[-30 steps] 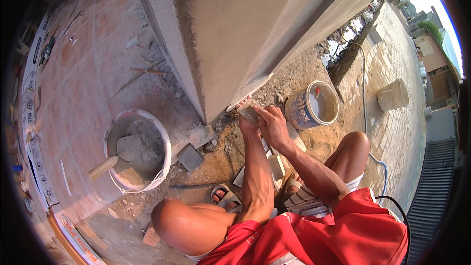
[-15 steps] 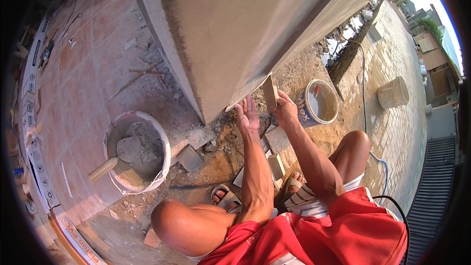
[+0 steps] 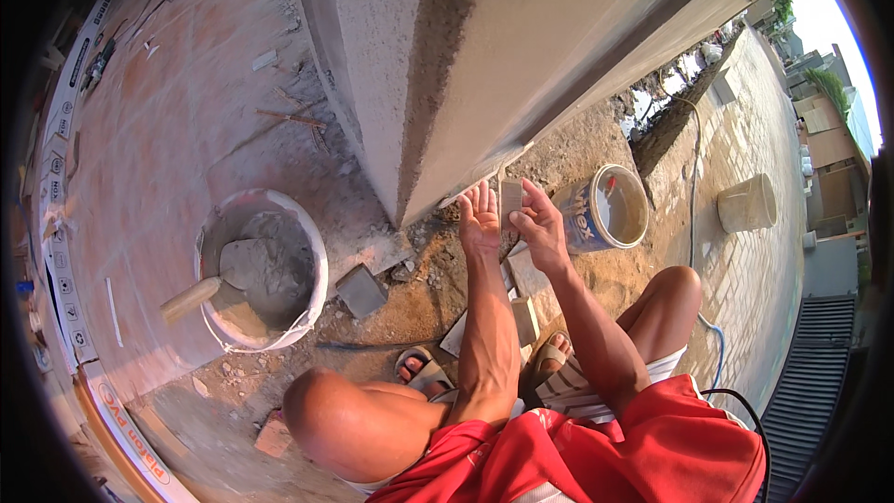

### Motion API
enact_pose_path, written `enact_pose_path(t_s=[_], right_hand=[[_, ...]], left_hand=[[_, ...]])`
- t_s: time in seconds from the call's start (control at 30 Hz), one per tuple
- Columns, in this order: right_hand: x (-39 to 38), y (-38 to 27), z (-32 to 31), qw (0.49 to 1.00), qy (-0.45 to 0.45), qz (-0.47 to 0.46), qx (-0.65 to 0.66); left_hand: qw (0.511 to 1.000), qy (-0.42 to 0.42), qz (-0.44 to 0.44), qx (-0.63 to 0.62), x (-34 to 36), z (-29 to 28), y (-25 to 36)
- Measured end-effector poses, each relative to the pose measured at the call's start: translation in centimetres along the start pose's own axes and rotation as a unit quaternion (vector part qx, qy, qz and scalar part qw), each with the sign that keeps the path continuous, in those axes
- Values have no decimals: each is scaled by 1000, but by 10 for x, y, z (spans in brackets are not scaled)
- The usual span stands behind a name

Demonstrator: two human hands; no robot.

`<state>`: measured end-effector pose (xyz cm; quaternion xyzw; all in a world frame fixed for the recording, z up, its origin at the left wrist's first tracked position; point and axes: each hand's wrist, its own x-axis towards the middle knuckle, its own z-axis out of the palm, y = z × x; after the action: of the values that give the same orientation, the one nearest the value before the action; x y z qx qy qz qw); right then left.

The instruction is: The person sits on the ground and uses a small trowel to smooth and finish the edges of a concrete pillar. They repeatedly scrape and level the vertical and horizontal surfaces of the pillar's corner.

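My right hand [image 3: 543, 233] grips a small flat rectangular grey-brown piece [image 3: 511, 202], its thumb and fingers on the right edge. Whether that piece is tile or wood I cannot tell. Just left of it, my left hand [image 3: 480, 218] is palm up with the fingers stretched out and nothing resting on it. Both hands are low beside the foot of a grey plastered pillar [image 3: 484, 102]. To the left stands a white-rimmed bucket [image 3: 321, 275] of wet grey mortar. A trowel [image 3: 194, 298] lies in it, wooden handle over the rim.
Right of my hands stands a bucket [image 3: 622, 239] holding greyish liquid, with a smaller pail [image 3: 748, 203] farther right on the paving. A grey block [image 3: 361, 292] and several tile offcuts lie near my feet. A hose [image 3: 696, 144] runs along the paving.
My right hand has brought the rectangular piece lower and nearer my left palm, turning it more face-on. My left hand stays open. The whole view has shifted slightly.
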<state>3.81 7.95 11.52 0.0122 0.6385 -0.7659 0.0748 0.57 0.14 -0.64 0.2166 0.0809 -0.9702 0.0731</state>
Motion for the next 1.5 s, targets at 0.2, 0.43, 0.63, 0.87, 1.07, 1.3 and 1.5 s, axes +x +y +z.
enact_pose_path(t_s=[0.2, 0.43, 0.63, 0.87, 1.07, 1.3, 1.5], right_hand=[[18, 28, 12, 905, 31, -166, -389], [14, 38, 32, 874, 36, -221, -431], [14, 43, 28, 857, 44, -231, -458], [-10, 6, 31, 832, -11, -175, -526], [-32, -5, 9, 837, 24, -156, -523], [3, 3, 15, 827, 26, -225, -515], [15, -17, 26, 786, 19, -182, -591]], left_hand=[[991, 98, -8, 93, 5, -10, 7], [984, 90, 32, 153, 11, -21, 21], [981, 131, 12, 143, 0, -2, 21], [962, 145, 116, 202, 16, -18, 22], [978, 123, 22, 165, -2, -6, 17], [979, 131, 30, 152, -5, 0, 22], [981, 115, 31, 153, -7, 1, 19]])
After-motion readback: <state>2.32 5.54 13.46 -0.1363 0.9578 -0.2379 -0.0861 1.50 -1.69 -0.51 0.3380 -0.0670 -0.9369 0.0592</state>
